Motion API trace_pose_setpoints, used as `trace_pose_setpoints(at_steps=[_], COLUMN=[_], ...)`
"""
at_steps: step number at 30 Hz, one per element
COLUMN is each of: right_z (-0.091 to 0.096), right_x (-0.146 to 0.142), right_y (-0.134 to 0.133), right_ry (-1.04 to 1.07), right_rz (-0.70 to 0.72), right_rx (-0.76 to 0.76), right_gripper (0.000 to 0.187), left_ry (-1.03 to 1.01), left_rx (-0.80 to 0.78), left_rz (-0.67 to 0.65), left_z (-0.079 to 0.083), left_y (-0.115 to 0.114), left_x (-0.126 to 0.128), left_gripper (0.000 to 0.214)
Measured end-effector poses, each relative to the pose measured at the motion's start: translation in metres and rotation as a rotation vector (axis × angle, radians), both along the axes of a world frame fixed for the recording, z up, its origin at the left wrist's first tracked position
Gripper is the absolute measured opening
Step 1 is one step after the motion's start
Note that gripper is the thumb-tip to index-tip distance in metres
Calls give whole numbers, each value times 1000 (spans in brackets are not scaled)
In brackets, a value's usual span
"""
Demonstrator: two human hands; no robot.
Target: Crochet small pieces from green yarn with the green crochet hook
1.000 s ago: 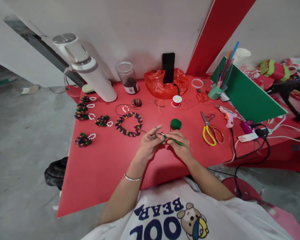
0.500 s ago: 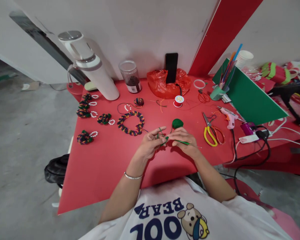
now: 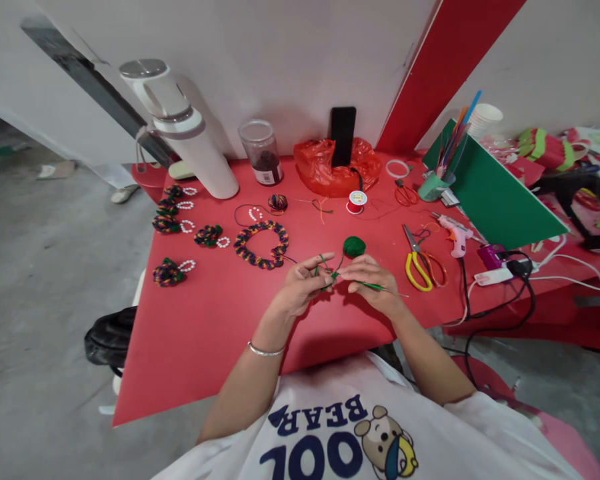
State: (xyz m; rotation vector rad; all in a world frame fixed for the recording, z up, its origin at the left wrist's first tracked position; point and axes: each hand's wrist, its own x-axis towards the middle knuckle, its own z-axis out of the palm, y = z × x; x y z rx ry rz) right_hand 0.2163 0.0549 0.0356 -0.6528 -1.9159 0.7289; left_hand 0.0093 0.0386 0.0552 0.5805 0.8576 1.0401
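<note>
My left hand [image 3: 303,285] pinches a small piece of green crochet [image 3: 334,275], with green yarn looped over its raised index finger. In my right hand [image 3: 373,283] is a crochet hook [image 3: 375,287] with a green handle; its tip meets the green piece between both hands. Just beyond the fingers lies a ball of green yarn [image 3: 354,247], a strand running from it toward the hands. To the left of my left hand, a multicoloured crocheted strip [image 3: 245,255] curves into an open ring on the red table [image 3: 220,347].
Several multicoloured crocheted bundles with white bead loops [image 3: 169,272] sit at the left. Yellow-and-orange-handled scissors [image 3: 419,270], a pink glue gun [image 3: 456,237] and a power strip [image 3: 495,275] lie right. A white flask [image 3: 200,157], jar [image 3: 263,157] and phone [image 3: 343,137] stand at the back.
My right hand with the hook has shifted slightly right, away from the left fingers. The view has moved a little. A shoe now shows on the floor behind the table at left.
</note>
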Motion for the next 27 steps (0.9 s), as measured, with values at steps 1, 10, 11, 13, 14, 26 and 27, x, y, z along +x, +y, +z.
trace_pose_setpoints(at_steps=[1,10,11,13,14,26,27], right_z=[1,5,5,4,4,6,7], right_x=[0,3,3,4,5,11,11], right_y=[0,-2,-2,-1,-1,-3,-3], right_ry=[-2,-16,-18,-24,-28,-96,-93], right_rz=[2,26,29,34,35,34,40], right_rx=[4,24,24,26,28,5,9], right_gripper=[25,28,28,28,28,25,25], left_ry=[0,16,13,8,8,5,7], left_rx=[1,14,15,15,14,17,24], left_rz=[2,15,12,10,12,-9,-10], left_z=[0,-1,-1,-1,-1,0,-1], left_y=[0,0,0,1,1,1,1], left_x=[0,0,0,0,0,0,-1], left_gripper=[66,64,64,64,63,59,58])
